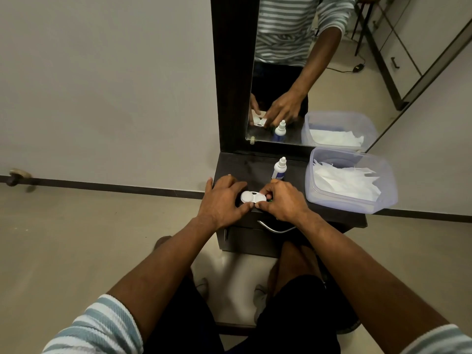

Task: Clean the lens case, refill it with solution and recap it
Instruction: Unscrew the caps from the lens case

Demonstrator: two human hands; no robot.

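Case [251, 198] white, on dark table [245, 164] between both hands, left hand [224, 198] gripping its left cap, right hand [281, 200] pinching right end, right cap hidden by fingers, bottle [279, 169] behind.

The white lens case [251, 198] lies flat near the front edge of the dark counter [245, 166], one round cap on. At its one o'clock a small white-and-blue solution bottle [279, 169] stands upright, capped.
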